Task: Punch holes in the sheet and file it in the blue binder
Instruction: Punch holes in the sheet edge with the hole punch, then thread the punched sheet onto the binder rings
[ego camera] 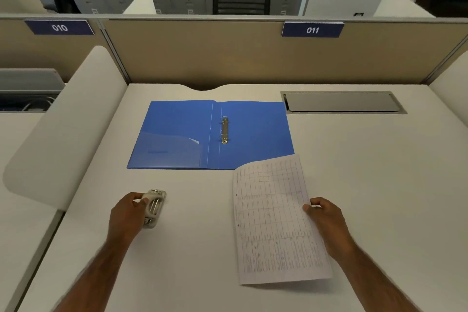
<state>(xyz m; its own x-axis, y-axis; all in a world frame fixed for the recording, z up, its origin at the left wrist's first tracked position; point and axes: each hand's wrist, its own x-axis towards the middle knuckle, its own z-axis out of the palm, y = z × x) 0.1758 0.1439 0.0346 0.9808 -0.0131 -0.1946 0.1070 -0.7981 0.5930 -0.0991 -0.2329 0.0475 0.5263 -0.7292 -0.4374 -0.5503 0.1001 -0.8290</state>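
The white printed sheet of paper (pixel 276 223), ruled as a table with fine lines and small text, already carries two small punched holes along its left edge. It sits lifted and slightly curled above the pale bench (pixel 197 248), its far corner overlapping the near right corner of the open blue plastic binder (pixel 192 132). The right hand (pixel 323 213) pinches the sheet's right edge about midway along, thumb on top and fingers beneath, so the grip is closed on the paper and nearly all of the sheet extends to the left of it.

The binder lies flat and spread open toward the back of the bench, a clear pocket on its left cover and a metal two-ring mechanism (pixel 224 131) just to the right of its spine. I cannot tell whether the rings are open.

The left hand (pixel 129 213) is wrapped around a small grey metal hole punch (pixel 153 208), which rests on the bench near the left, well apart from the sheet.
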